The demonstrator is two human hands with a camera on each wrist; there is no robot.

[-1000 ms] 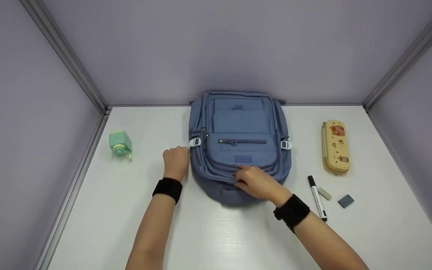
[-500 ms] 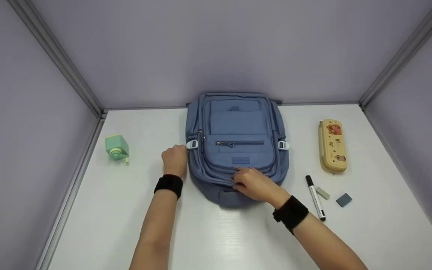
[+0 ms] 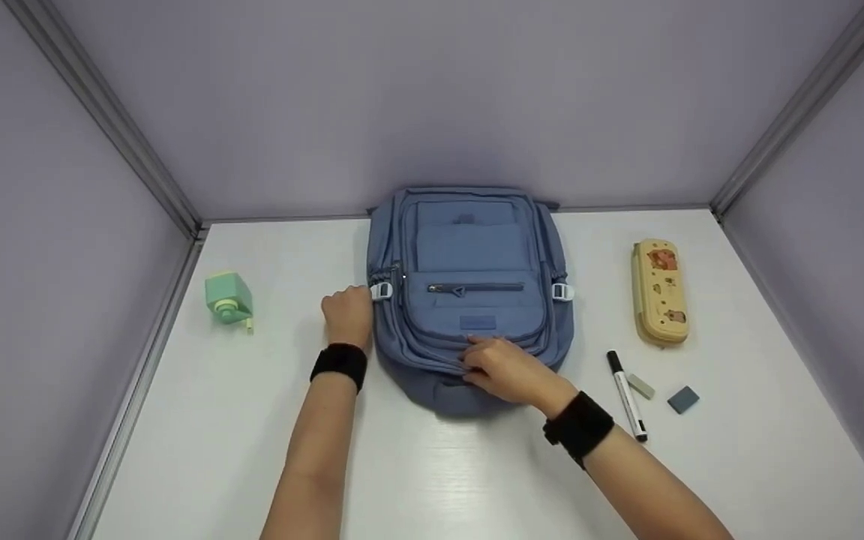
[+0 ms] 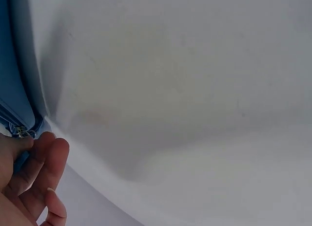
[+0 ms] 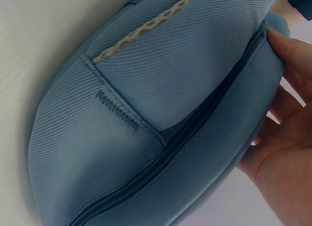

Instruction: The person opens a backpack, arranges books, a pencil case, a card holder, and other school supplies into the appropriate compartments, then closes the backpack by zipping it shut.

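**Both hands on a closed blue backpack**

A blue backpack (image 3: 469, 292) lies flat on its back on the white table (image 3: 432, 465), its top against the rear wall. Its front pocket zipper is closed, and the main zipper seen in the right wrist view is closed too, so nothing inside can be seen.

The left hand (image 3: 347, 315) is curled at the backpack's left edge, just below the white side buckle (image 3: 380, 292). In the left wrist view its fingers (image 4: 41, 162) pinch at a small metal zipper pull (image 4: 20, 131) against the blue fabric.

The right hand (image 3: 503, 367) rests on the lower front of the backpack, fingers bent over the fabric beside the zipper line; the right wrist view shows the fingertips (image 5: 285, 46) pressing the bag's rounded edge.

To the right of the bag lie a closed yellow pencil case (image 3: 659, 291), 1 black-capped marker (image 3: 627, 394) and 2 erasers, 1 pale grey (image 3: 641, 386) and 1 darker grey (image 3: 682, 399). On the left stands a green sharpener-like block (image 3: 229, 297).
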